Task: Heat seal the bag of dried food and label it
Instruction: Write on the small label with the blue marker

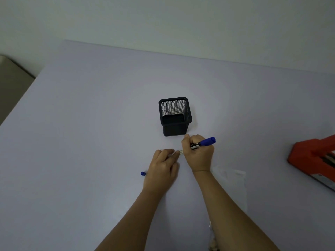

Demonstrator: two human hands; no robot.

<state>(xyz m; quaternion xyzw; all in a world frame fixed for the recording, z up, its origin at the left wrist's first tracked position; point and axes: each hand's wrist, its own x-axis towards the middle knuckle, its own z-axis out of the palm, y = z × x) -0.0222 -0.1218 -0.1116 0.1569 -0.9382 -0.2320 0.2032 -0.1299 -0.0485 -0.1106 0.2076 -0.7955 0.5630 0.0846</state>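
Observation:
My right hand (198, 153) grips a blue marker (204, 143), its tip pointing down at a small pale label (181, 152) on the table. My left hand (163, 167) rests on the table and its fingertips hold the label's left end down. The marker's blue cap (143, 173) lies on the table just left of my left wrist. A clear plastic bag (232, 180) lies flat to the right of my right forearm, partly hidden by it. The red heat sealer (313, 158) sits at the right edge of view.
A black mesh pen holder (175, 115), with nothing in it, stands just beyond my hands. The pale lilac table (90, 124) runs to a far edge by the wall and a left edge beside a grey object (10, 78).

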